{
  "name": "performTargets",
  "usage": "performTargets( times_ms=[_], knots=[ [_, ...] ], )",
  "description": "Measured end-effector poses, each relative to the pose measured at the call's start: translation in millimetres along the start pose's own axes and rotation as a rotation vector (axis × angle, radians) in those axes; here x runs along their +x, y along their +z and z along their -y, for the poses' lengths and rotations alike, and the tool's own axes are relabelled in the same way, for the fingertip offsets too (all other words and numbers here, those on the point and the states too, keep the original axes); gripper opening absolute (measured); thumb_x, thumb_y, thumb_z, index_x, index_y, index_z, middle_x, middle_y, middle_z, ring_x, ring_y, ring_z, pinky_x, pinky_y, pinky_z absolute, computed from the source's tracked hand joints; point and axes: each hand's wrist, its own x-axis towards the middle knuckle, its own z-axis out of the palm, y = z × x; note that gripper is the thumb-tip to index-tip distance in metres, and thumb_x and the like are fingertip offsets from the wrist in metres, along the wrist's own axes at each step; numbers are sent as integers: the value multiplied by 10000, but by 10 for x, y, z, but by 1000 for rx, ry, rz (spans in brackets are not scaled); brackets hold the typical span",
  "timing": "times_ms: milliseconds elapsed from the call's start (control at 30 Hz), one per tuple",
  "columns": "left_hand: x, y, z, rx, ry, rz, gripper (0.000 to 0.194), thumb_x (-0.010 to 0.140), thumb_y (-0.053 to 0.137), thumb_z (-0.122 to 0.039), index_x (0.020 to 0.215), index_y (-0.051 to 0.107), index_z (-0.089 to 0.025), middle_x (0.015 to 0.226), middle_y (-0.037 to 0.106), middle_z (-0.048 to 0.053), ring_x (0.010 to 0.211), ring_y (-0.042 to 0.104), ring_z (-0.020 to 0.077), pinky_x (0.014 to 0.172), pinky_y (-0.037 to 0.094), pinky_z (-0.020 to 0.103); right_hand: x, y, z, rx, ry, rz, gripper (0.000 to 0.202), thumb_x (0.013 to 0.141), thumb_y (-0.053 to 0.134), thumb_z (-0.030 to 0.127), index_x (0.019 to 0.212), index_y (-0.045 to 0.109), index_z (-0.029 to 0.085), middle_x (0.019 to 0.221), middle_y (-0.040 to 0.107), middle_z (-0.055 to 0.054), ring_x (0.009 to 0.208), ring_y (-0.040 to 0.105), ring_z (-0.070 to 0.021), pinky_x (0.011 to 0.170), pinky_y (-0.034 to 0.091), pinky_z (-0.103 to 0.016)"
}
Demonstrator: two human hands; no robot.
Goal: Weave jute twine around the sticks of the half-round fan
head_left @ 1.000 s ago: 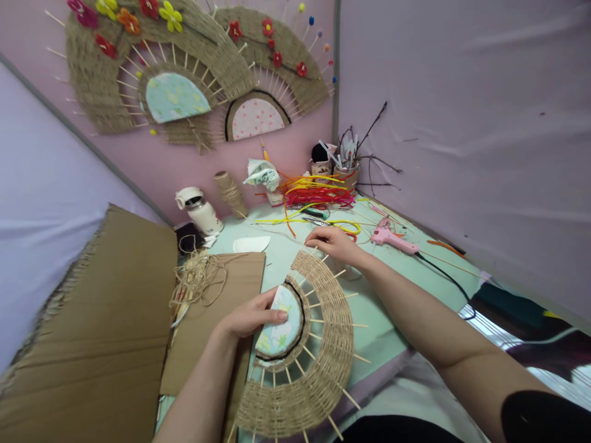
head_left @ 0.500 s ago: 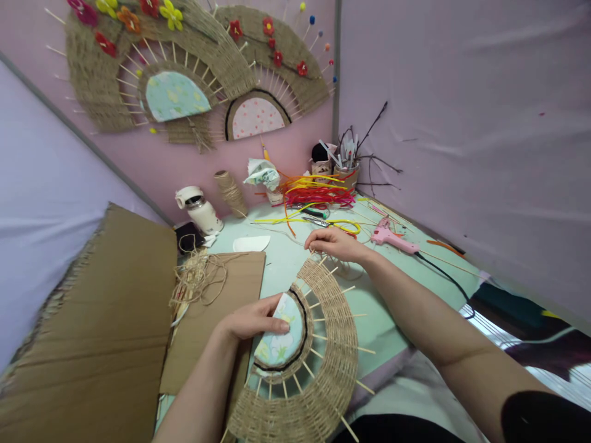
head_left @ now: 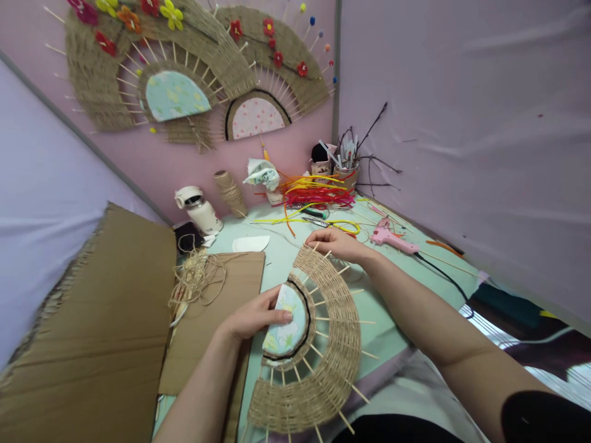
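Pinching at the top end of the woven jute fan [head_left: 318,344], the right hand [head_left: 335,242] has its fingertips closed among the skewer tips there; a strand of twine is probably between them, but it's too fine to confirm. Left hand [head_left: 256,317] lies flat w/ fingers spread, thumb and forefinger pressing the floral fabric half-disc [head_left: 287,320] at the fan's centre, pinning the piece to the mint table [head_left: 383,320].

Step, as judged: weaving or tying off twine at the outer row, upper end. Next move likely calls for steady hold-down by the left, plus threading between neighbouring skewers w/o snapping one.

Fan condition: half-ring of tight jute rows, black cord edging the fabric, bare skewer spokes between inner and outer bands, tips projecting past the rim. Lies flat near the table's front edge, partly overhanging. Cardboard sheet [head_left: 115,320] and loose twine tangle [head_left: 198,280] to the left; pink glue gun [head_left: 392,239] just beyond right hand.
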Motion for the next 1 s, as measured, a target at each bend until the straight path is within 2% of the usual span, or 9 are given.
performTargets(
  times_ms=[300,467,600,767,867,1000],
  knots=[
    [18,46,-9,-8,8,8,586,660,766,-298,1192,568,-151,1025,653,96,804,598,162,684,467,248,1,0,13,-40,15,83,160,736,620,269,807,704,154,771,693,-12,707,608,-133,652,450,-231],
    [34,44,4,-5,29,-51,552,687,749,-279,1193,561,-163,1050,643,87,799,596,148,682,471,238,6,3,13,-18,78,21,190,760,584,274,849,707,160,787,691,-7,692,593,-115,630,436,-213],
    [54,56,11,-23,52,-81,534,703,737,-275,1193,554,-168,1071,637,86,830,601,161,692,478,247,18,21,-27,137,179,-16,186,753,581,274,851,698,168,742,672,7,613,558,-89,556,398,-192],
    [64,78,29,-30,58,-80,499,711,731,-261,1174,565,-178,1070,640,77,832,593,148,713,473,242,14,43,-54,282,247,-42,230,755,638,373,822,685,158,663,644,12,534,514,-78,487,352,-189],
    [67,92,26,-26,59,-78,486,717,725,-253,1169,563,-181,1079,637,76,820,589,139,707,469,237,19,27,-26,331,284,-44,181,751,645,322,800,690,154,630,633,12,508,507,-76,456,342,-187],
    [88,106,17,-7,71,-122,488,716,722,-267,1164,552,-175,1066,638,77,801,586,138,703,468,244,43,-2,15,434,356,-31,182,780,559,262,804,703,152,651,651,-11,543,552,-102,482,409,-201]
  ],
)
